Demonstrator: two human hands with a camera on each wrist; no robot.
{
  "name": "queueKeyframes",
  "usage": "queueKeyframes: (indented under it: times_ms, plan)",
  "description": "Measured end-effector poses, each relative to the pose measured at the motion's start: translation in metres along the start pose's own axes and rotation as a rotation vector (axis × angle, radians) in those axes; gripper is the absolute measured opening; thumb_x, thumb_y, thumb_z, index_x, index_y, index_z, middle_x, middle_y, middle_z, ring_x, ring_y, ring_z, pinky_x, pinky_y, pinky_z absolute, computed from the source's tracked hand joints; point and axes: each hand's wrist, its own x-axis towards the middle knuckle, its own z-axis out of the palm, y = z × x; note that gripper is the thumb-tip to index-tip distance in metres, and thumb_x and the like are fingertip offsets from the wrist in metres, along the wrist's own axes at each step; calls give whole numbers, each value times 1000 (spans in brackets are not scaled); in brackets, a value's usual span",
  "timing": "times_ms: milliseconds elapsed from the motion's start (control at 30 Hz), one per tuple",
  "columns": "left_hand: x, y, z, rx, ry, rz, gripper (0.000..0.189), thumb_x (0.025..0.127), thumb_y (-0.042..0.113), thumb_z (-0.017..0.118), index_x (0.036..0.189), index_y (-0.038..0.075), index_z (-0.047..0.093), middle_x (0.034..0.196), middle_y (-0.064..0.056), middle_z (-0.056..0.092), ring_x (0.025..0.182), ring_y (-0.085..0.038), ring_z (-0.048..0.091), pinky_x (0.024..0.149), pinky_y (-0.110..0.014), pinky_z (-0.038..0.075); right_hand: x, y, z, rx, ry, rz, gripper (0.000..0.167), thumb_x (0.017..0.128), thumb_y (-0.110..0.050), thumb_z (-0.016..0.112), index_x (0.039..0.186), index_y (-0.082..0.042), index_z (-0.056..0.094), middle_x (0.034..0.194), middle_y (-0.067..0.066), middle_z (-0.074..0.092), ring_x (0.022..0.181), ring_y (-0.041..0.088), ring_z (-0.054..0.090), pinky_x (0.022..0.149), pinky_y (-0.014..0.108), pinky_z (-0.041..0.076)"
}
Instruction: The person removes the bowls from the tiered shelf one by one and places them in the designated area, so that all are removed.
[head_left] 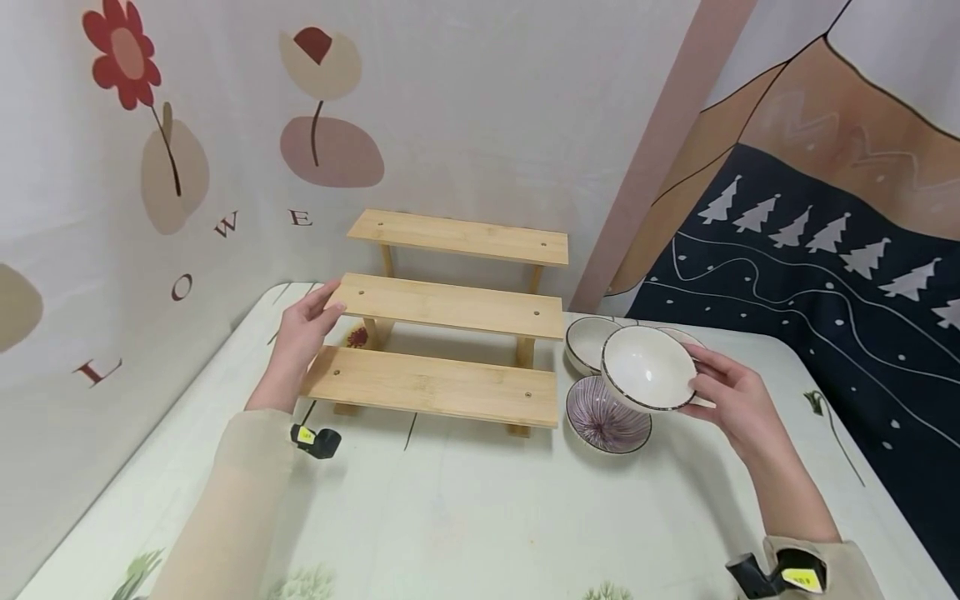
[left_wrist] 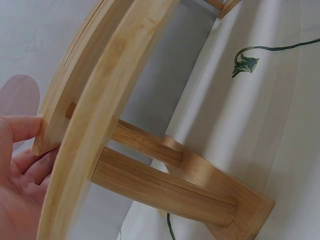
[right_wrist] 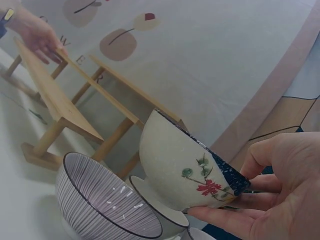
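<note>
My right hand (head_left: 731, 400) holds a white bowl (head_left: 648, 368) by its right side, tilted above the other bowls. In the right wrist view this bowl (right_wrist: 185, 167) shows a red flower, green leaves and a dark blue patch outside. Below it stands a purple-striped bowl (head_left: 609, 417), with a white bowl (head_left: 588, 343) behind. Another bowl is mostly hidden behind the held one. My left hand (head_left: 303, 333) pinches the left end of the middle board of a three-step wooden shelf (head_left: 450, 304); in the left wrist view, thumb and fingers (left_wrist: 25, 127) grip that board's end.
The shelf stands at the back of a table (head_left: 450, 508) with a pale, plant-printed cover. Behind hangs a light cloth (head_left: 510, 100) with flowers and letters. A dark cloth (head_left: 825, 275) with white trees borders the right side.
</note>
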Motion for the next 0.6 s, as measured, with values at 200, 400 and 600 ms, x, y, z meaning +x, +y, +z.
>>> queueKeyframes:
  times_ms: [200, 400, 600]
  plan:
    - [1, -1, 0, -8, -7, 3, 56, 106, 26, 48, 158, 18, 29, 166, -6, 23, 152, -28, 28, 124, -42, 32, -3, 7, -6, 2, 10, -6, 61, 94, 3, 47, 152, 9, 29, 105, -26, 57, 91, -6, 63, 71, 24, 65]
    - [0, 0, 0, -5, -3, 9, 56, 105, 27, 48, 157, 16, 30, 165, -7, 24, 152, -29, 28, 125, -43, 32, -6, 13, -13, 49, 8, -10, 58, 94, 4, 48, 150, 4, 36, 105, -28, 59, 91, -6, 64, 70, 24, 65]
    - [-3, 4, 1, -4, 10, 9, 56, 105, 28, 49, 157, 14, 31, 165, -8, 25, 152, -29, 28, 125, -44, 32, -9, 16, -16, -32, 24, 42, 63, 97, 0, 48, 155, 6, 24, 132, 1, 53, 92, -10, 62, 72, 23, 64]
